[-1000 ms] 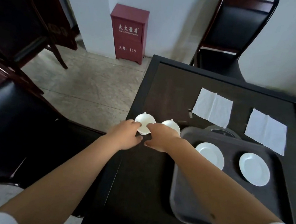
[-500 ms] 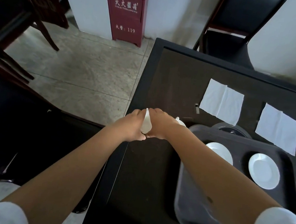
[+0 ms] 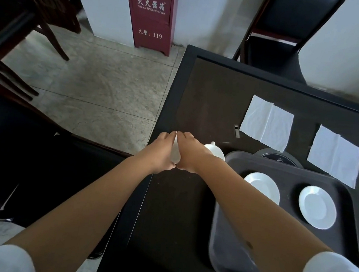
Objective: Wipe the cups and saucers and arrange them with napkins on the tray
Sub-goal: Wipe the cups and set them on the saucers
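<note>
White china is clasped between both hands at the desk's point(image 3: 200, 98) left edge: a cup point(image 3: 175, 155) is held by the left hand point(image 3: 161, 154), fingers curled round it, while the right hand point(image 3: 188, 154) is pressed against it, presumably for wiping; any cloth is hidden. A second cup point(image 3: 215, 151) waits beside the tray point(image 3: 239, 253), where two saucers point(image 3: 261, 187) point(image 3: 317, 206) are already set; two napkins point(image 3: 266, 123) point(image 3: 334, 154) are left flat beyond.

two cups point(image 3: 175, 152) point(image 3: 215, 152), one mostly hidden; two saucers point(image 3: 262, 187) point(image 3: 317, 207); two napkins point(image 3: 266, 123) point(image 3: 334, 154); one tray point(image 3: 229, 240).
</note>
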Demonstrator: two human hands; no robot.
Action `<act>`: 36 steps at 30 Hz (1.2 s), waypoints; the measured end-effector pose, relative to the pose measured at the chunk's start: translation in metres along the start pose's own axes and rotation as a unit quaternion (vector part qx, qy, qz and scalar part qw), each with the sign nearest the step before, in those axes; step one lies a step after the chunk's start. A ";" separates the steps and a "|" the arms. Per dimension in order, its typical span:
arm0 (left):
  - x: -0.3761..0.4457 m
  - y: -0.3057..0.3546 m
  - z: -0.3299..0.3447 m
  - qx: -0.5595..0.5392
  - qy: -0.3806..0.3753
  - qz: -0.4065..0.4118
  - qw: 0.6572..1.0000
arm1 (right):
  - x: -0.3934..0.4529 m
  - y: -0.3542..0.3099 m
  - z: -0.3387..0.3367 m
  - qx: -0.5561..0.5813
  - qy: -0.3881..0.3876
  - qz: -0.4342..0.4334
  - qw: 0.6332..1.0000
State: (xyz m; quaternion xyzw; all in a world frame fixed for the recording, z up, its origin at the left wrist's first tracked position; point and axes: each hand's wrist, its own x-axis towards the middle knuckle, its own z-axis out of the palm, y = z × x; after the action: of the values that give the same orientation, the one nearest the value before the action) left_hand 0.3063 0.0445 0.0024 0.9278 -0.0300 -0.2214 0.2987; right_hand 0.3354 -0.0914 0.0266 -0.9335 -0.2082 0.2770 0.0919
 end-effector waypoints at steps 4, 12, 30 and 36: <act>-0.016 -0.002 0.002 0.002 0.015 0.008 1.000 | -0.015 -0.004 0.008 0.033 0.029 -0.007 0.999; -0.081 0.007 0.008 0.001 0.018 0.035 0.999 | -0.070 -0.011 0.031 0.102 0.064 -0.045 0.992; -0.196 0.079 0.097 -0.012 0.009 0.070 0.997 | -0.253 0.032 0.080 0.215 0.107 -0.041 0.970; -0.212 0.116 0.130 -0.036 0.004 0.088 0.995 | -0.301 0.066 0.090 0.250 0.112 -0.027 0.961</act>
State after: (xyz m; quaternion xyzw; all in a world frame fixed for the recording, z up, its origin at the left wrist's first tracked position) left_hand 0.0682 -0.0814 0.0580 0.9110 -0.1024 -0.1916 0.3505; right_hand 0.0789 -0.2782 0.0767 -0.8998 -0.1459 0.2115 0.3525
